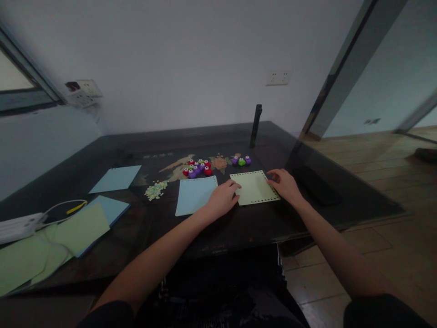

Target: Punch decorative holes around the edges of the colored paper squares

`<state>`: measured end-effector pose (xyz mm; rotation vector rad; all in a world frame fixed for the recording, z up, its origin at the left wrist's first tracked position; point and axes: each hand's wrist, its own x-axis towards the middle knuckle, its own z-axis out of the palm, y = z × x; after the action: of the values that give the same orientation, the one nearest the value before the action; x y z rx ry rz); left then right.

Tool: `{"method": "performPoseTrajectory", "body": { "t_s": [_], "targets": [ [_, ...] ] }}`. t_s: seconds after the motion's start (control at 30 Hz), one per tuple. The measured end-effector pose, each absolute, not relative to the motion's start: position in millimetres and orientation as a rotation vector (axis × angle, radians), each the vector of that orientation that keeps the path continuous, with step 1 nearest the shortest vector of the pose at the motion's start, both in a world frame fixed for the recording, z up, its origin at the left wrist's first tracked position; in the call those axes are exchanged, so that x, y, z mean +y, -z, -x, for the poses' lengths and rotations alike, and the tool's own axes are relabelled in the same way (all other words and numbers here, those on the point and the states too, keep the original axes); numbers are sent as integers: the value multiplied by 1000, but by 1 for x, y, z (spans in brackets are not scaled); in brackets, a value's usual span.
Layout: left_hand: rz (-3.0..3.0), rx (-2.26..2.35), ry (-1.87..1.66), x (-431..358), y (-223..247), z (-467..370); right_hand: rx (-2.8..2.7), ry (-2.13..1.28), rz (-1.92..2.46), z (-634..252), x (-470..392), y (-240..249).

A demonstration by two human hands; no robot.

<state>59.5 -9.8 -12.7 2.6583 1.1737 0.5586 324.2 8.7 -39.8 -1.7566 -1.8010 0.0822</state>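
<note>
A pale yellow-green sheet of paper [256,187] with small holes punched along its edges lies in front of me. My left hand [223,197] holds its left edge, with bent fingers and the thumb at the margin. At the opposite edge, my right hand [284,183] has thumb and forefinger curled on the paper. Just left is a light blue sheet [193,196], holes along its top and right edges, partly hidden by my left hand. Behind it sits a cluster of small red, purple and green round things with eyes [198,168]. A few more, purple and green [241,161], stand behind the yellow-green sheet.
Small paper bits [156,190] are heaped on the dark table [153,241]. Blue [118,178] and green sheets [83,228] lie left, near a white power strip [20,228] with a cable. A black upright stick [256,127] stands behind; a dark flat object [316,186] lies right.
</note>
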Motion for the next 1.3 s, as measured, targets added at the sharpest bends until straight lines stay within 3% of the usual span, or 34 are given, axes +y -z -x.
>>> {"method": "performPoseTrajectory", "body": {
  "t_s": [0.2,0.47,0.67,1.3],
  "targets": [
    [-2683,1251,-629,21,-3,4,-1924,-158,1561,-290,5,21],
    [-2620,1575,-618,42,24,96,-2275,-282,1274,-192,25,3],
    [-2576,1598,-569,41,31,98,-2514,-111,1308,-146,61,13],
    [-2533,1579,-652,45,41,100,-2413,-126,1382,-137,60,27]
  ]
}}
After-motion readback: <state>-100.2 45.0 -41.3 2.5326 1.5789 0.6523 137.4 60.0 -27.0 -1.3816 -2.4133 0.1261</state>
